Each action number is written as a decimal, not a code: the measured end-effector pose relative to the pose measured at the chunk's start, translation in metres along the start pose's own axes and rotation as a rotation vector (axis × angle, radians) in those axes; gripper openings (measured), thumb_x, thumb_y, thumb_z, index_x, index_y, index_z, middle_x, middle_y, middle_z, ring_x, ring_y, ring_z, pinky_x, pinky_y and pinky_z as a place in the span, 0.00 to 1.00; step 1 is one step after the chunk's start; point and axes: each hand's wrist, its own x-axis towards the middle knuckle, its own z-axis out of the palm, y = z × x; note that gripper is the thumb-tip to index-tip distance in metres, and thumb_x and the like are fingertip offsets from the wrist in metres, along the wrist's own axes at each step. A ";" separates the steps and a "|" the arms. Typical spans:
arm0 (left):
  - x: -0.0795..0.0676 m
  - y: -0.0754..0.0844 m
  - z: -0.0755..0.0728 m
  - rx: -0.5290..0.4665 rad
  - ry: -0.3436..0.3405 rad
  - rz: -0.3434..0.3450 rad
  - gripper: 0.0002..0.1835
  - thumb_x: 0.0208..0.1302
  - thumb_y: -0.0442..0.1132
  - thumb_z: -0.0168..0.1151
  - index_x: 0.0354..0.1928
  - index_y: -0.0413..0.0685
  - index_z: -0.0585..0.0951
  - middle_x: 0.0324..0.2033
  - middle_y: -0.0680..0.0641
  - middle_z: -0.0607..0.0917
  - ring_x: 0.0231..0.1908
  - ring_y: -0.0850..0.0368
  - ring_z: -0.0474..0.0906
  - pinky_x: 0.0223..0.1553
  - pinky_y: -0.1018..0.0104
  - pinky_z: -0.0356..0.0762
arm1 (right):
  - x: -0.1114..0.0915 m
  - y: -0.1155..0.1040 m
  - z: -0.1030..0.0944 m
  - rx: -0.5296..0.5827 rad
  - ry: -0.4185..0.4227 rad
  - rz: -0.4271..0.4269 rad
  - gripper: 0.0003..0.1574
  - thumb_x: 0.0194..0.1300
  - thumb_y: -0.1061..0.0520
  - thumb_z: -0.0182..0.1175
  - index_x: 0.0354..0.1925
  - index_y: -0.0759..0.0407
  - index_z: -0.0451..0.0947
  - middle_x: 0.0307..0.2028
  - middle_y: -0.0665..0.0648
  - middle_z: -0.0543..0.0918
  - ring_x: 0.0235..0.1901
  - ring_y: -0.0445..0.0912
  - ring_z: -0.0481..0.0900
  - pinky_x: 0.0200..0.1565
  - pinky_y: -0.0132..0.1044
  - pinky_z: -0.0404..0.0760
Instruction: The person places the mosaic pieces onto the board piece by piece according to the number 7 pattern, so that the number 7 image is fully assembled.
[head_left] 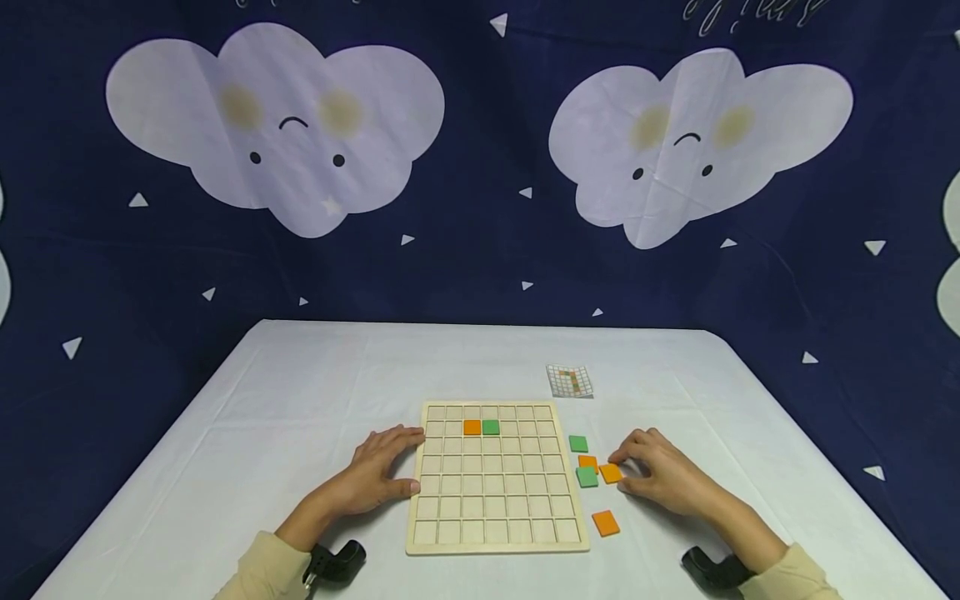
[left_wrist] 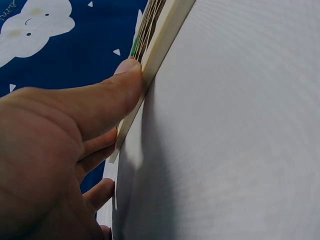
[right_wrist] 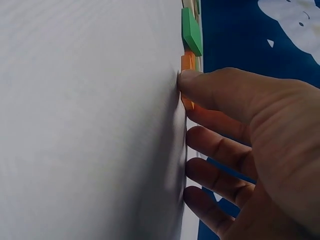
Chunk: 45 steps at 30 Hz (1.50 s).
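Observation:
A square wooden grid board (head_left: 483,485) lies on the table, with one orange tile (head_left: 472,427) and one green tile (head_left: 491,427) side by side in an upper row. Along the board's left edge rests my left hand (head_left: 369,473), thumb and fingertips touching the rim; the left wrist view shows the thumb (left_wrist: 112,97) against the wooden edge. To the right of the board, my right hand (head_left: 667,473) pinches an orange tile (head_left: 611,473) between thumb and index finger, low at the tabletop. In the right wrist view the thumb partly hides this orange tile (right_wrist: 187,62).
Beside the board's right edge lie a green tile (head_left: 578,443), another green tile (head_left: 587,477) overlapping an orange one (head_left: 588,462), and a separate orange tile (head_left: 606,523). A small pattern card (head_left: 570,381) lies beyond the board's upper right corner. A dark cloth hangs behind.

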 end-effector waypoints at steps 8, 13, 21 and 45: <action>0.000 0.000 0.000 -0.005 0.001 0.005 0.37 0.54 0.47 0.68 0.65 0.45 0.67 0.69 0.43 0.64 0.72 0.37 0.47 0.69 0.35 0.32 | -0.002 0.000 0.000 0.001 0.008 -0.003 0.13 0.51 0.53 0.69 0.39 0.42 0.82 0.37 0.38 0.75 0.41 0.37 0.66 0.44 0.37 0.73; -0.001 0.001 0.000 -0.003 0.001 -0.002 0.37 0.54 0.47 0.68 0.65 0.45 0.67 0.69 0.43 0.64 0.72 0.37 0.47 0.70 0.35 0.32 | -0.001 0.001 0.001 0.002 0.005 -0.003 0.13 0.51 0.53 0.69 0.39 0.44 0.83 0.35 0.38 0.75 0.38 0.36 0.65 0.39 0.31 0.69; -0.001 0.001 0.000 0.000 0.001 0.003 0.37 0.54 0.46 0.68 0.65 0.45 0.67 0.69 0.44 0.64 0.72 0.37 0.47 0.70 0.35 0.32 | 0.000 0.001 0.001 0.004 -0.001 0.004 0.13 0.51 0.54 0.69 0.38 0.44 0.83 0.34 0.38 0.75 0.37 0.36 0.65 0.37 0.30 0.68; -0.001 0.001 0.000 -0.003 0.000 0.001 0.37 0.55 0.47 0.68 0.66 0.46 0.67 0.69 0.44 0.64 0.72 0.37 0.47 0.69 0.34 0.32 | 0.001 -0.005 0.000 -0.008 0.050 -0.012 0.13 0.50 0.52 0.69 0.37 0.43 0.82 0.35 0.38 0.76 0.40 0.35 0.68 0.44 0.37 0.76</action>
